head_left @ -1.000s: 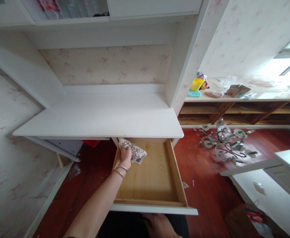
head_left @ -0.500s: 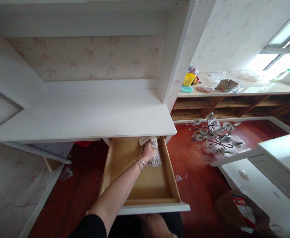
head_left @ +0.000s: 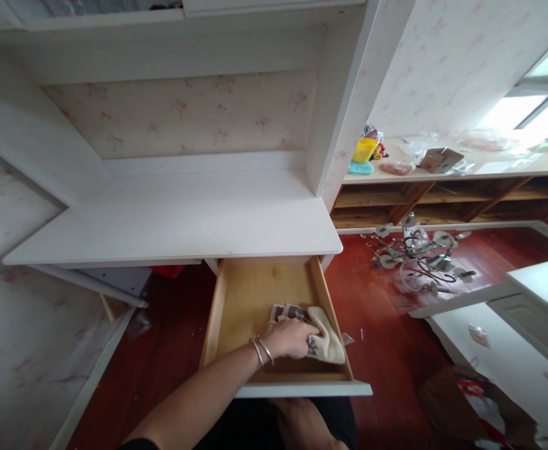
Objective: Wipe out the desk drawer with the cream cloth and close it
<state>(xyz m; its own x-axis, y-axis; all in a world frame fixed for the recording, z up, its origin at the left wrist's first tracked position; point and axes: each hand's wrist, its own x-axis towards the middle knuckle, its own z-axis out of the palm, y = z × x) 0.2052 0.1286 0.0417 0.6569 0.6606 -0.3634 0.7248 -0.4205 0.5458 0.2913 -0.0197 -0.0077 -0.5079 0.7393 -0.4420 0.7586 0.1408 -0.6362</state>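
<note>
My left hand (head_left: 295, 337), with two bangles on the wrist, reaches into the open drawer (head_left: 240, 287). Its fingers are closed on a cream cloth (head_left: 327, 344) with a dark pattern, pressed against the drawer bottom near the front right corner. Part of the cloth is hidden beneath the hand. Below the drawer's white front edge, at the bottom of the view, is a patch of bare skin that seems to be my right hand (head_left: 304, 425); its fingers cannot be made out.
Above the drawer is a white desktop (head_left: 199, 215) with a hutch. To the right, a chandelier (head_left: 423, 256) lies on the red wooden floor, and a low shelf unit (head_left: 442, 194) carries a yellow cup (head_left: 365, 150) and plastic bags. A brown bag (head_left: 456, 406) stands lower right.
My left hand has dragged the cloth from the back right of the drawer toward its front right corner. The cloth has turned and spread. The view has shifted slightly.
</note>
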